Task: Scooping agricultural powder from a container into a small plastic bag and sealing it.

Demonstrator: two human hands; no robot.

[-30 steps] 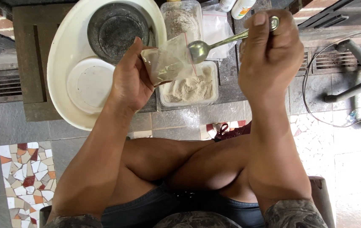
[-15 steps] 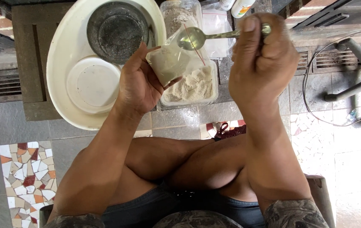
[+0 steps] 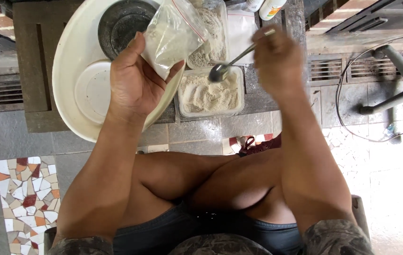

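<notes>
A: Head view, looking straight down. The left hand (image 3: 135,80) has its fingers closed round a small clear plastic zip bag of pale powder (image 3: 173,35), held up over the rim of the wide cream plastic basin (image 3: 69,61), mouth tilted toward the top right.

B: And the other hand?

A: The right hand (image 3: 279,61) pinches the handle of a long metal spoon (image 3: 232,63), fingers closed tight on it. The handle runs from upper right down to lower left, so the bowl end points toward the bag.

B: Where does the bowl sit?

A: Just above the rectangular clear plastic tub of pale powder (image 3: 211,92) on the counter, at its upper edge. The tub lies below and to the right of the bag, close by; the right hand is the nearer one to it. Whether the spoon carries powder, I cannot tell.
</notes>
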